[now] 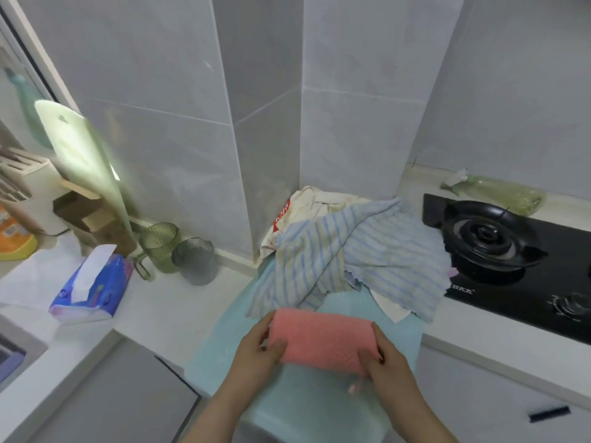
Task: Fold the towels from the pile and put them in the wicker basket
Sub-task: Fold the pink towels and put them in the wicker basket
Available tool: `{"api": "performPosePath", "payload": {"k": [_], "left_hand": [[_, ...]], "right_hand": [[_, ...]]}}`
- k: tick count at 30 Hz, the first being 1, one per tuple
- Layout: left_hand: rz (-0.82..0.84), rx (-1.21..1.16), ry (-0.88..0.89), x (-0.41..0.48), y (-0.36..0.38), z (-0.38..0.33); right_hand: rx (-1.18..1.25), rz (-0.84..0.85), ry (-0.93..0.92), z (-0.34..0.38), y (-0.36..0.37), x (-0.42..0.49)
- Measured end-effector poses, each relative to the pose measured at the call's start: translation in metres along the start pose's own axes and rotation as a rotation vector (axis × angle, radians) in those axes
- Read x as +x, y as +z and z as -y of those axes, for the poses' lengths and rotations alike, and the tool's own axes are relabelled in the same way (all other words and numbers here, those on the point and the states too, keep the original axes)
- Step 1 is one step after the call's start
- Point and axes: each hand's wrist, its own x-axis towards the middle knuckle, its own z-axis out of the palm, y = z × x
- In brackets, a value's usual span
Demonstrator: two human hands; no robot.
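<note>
Kitchen counter [166, 302], two hands, one pink towel [319, 342]

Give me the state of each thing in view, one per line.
Pink towel: folded, held at both ends.
Left hand: grip shut on pink towel.
Right hand: grip shut on pink towel.
Striped towels: unfolded, heaped in the pile.
Cream cloth: crumpled, at the back of the pile.
Tissue pack: open, a tissue sticking up.
Burner: no flame visible.
Basket: not in view.

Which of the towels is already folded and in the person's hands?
The pink towel, a neat rectangle gripped at each end by the left hand and right hand. The blue-striped towels lie crumpled in the pile behind it.
</note>
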Motion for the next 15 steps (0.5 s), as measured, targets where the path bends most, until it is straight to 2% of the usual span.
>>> {"api": "performPosePath", "payload": {"k": [4, 9, 15], "left_hand": [[0.036, -0.168, 0.002, -0.018, -0.017, -0.028], [-0.011, -0.323, 0.036, -0.040, -0.030, -0.055], [0.076, -0.340, 0.148, -0.057, -0.028, -0.098]], "right_hand": [[0.067, -0.027, 0.000, 0.028, -0.013, -0.022], [0.189, -0.071, -0.078, 0.066, -0.017, -0.053], [0.269, -0.180, -0.123, 0.090, -0.037, -0.085]]}}
